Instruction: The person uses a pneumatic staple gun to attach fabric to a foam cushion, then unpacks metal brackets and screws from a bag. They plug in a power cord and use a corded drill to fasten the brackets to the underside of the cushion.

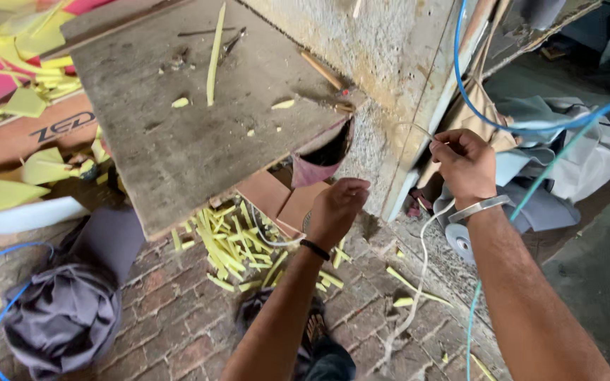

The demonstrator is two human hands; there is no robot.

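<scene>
Much of the thin whitish cord (pixel 421 268) is hard to follow: it shows as a faint loop near the rough grey concrete pillar (pixel 383 49), drops past the right wrist and trails pale over the worn red brick floor (pixel 178 317), where its end blurs out. Whether it also reaches the left hand cannot be told. The left hand (pixel 337 209) is seen from the back, curled shut near the dark gap under the weathered grey wooden board (pixel 185 134); its fingertips are hidden, so what it grips, if anything, is unclear. The right hand (pixel 466 164), with a silver metal bangle (pixel 477 208) at the wrist, is raised higher beside the pillar, its fingers pinched together on the cord's upper end. The cord hangs directly beneath that hand and lies to the right of the left one. A blue plastic hose (pixel 531 125) curves behind the right hand and is cut off at the top edge. Yellow foam strips (pixel 227 243) lie scattered under the board, and a crumpled grey cloth bundle (pixel 72 303) sits at lower left.
</scene>
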